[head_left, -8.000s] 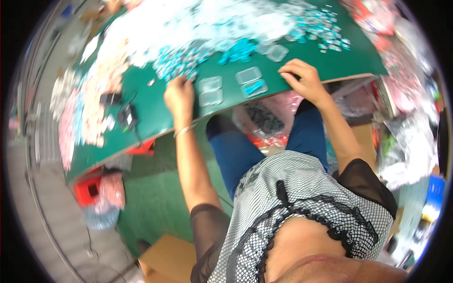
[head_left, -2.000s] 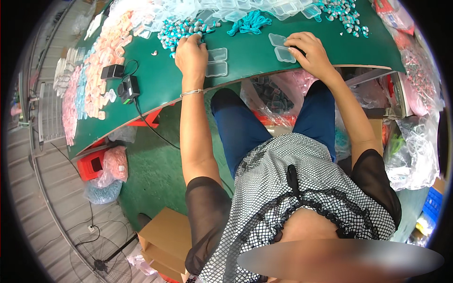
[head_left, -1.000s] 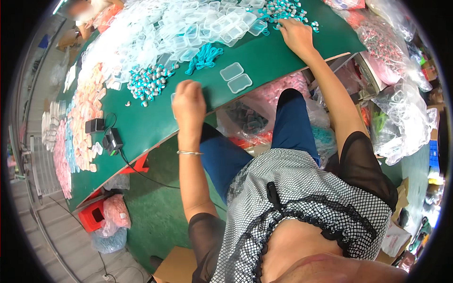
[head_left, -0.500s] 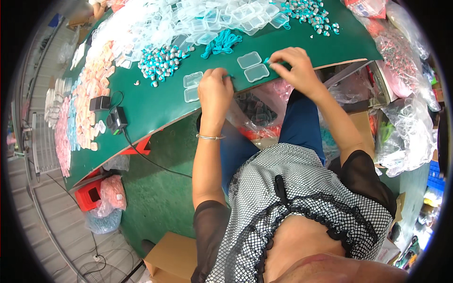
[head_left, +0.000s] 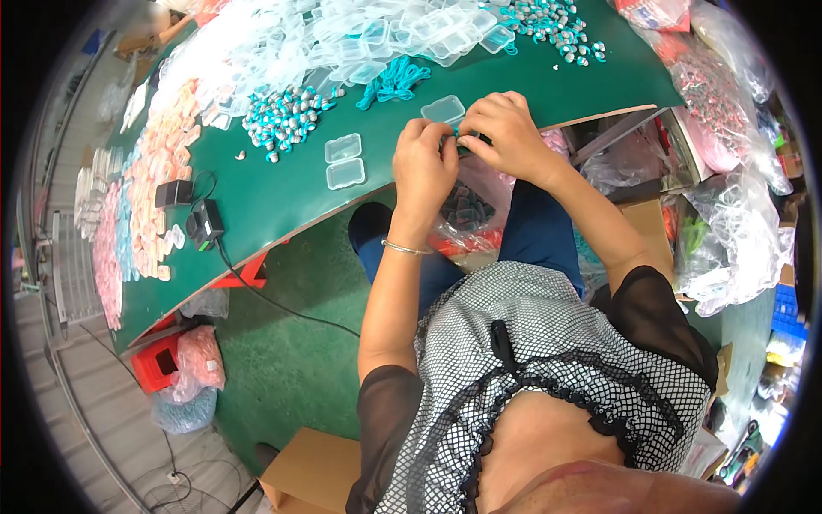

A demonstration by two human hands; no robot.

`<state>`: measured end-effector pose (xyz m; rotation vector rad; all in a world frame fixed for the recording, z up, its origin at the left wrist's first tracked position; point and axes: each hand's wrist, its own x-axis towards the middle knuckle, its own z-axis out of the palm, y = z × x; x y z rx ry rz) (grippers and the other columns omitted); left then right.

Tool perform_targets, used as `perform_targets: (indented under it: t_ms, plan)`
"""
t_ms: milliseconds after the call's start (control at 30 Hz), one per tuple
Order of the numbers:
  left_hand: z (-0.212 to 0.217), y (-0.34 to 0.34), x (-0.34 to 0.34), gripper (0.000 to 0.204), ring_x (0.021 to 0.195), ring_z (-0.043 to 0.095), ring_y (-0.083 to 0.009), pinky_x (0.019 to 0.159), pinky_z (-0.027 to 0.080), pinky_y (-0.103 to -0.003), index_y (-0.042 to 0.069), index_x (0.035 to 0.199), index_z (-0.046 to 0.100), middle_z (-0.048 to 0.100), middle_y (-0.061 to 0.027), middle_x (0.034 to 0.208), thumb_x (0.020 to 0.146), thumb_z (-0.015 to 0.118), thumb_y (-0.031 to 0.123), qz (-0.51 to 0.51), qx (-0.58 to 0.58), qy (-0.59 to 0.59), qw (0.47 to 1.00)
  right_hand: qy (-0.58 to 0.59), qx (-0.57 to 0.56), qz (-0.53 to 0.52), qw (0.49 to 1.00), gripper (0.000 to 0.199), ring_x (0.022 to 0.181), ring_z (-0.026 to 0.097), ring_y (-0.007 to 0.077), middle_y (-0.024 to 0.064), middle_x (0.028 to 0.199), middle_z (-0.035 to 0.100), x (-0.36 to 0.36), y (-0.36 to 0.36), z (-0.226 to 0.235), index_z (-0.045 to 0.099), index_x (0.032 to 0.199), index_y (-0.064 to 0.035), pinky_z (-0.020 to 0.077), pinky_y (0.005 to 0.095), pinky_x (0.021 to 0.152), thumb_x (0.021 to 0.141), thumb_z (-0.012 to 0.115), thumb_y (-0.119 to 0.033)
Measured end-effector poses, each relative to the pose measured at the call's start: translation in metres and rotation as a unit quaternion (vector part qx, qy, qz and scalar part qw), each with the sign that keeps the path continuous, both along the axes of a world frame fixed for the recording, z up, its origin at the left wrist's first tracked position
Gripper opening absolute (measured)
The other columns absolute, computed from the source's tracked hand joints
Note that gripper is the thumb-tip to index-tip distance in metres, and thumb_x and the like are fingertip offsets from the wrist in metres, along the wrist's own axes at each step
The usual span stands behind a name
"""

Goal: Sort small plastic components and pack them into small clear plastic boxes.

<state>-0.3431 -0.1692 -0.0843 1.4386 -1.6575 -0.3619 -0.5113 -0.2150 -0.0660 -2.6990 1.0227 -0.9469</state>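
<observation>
- Both hands are meeting at the near edge of the green table [head_left: 282, 206], just above the middle of the frame.
- The left hand [head_left: 425, 167] and right hand [head_left: 511, 137] are pinching a small dark item [head_left: 463, 147] between curled fingertips; it is too hidden to name.
- It looks light and tiny, probably slippery, so a fingertip pinch at its ends seems the sensible hold.
- Its long axis seems to be running left-right between the two hands, though I cannot tell for sure.
- A clear plastic box [head_left: 443, 110] is lying just above the hands, and two more clear boxes [head_left: 344, 160] are sitting to their left.
- Teal-and-white pieces [head_left: 282, 120] are heaped in the upper left, with a teal bundle [head_left: 392, 80] beside them.
</observation>
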Motion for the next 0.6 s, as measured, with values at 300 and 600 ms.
perform_targets:
  t_ms: [300, 600]
  plan:
    - [0.000, 0.004, 0.006, 0.039, 0.081, 0.061, -0.0303, 0.071, 0.052, -0.039, 0.003, 0.110, 0.063, 0.057, -0.0161, 0.107, 0.075, 0.076, 0.015, -0.005, -0.022, -0.062, 0.998, 0.014, -0.094, -0.252, 0.963, 0.019, 0.085, 0.065, 0.0269, 0.0072, 0.090, 0.069, -0.048, -0.109, -0.014, 0.067, 0.098, -0.0121, 0.0493, 0.0415, 0.075, 0.081, 0.068, -0.020]
    - [-0.002, 0.003, 0.010, 0.042, 0.092, 0.059, -0.0329, 0.077, 0.050, -0.041, 0.001, 0.105, 0.063, 0.058, -0.0145, 0.102, 0.069, 0.080, 0.014, -0.022, 0.002, -0.040, 0.999, -0.079, 0.106, -0.234, 0.963, 0.033, 0.072, 0.065, 0.0220, 0.0069, 0.079, 0.067, -0.061, -0.133, -0.018, 0.059, 0.106, -0.0081, 0.0491, 0.0362, 0.063, 0.077, 0.072, -0.016]
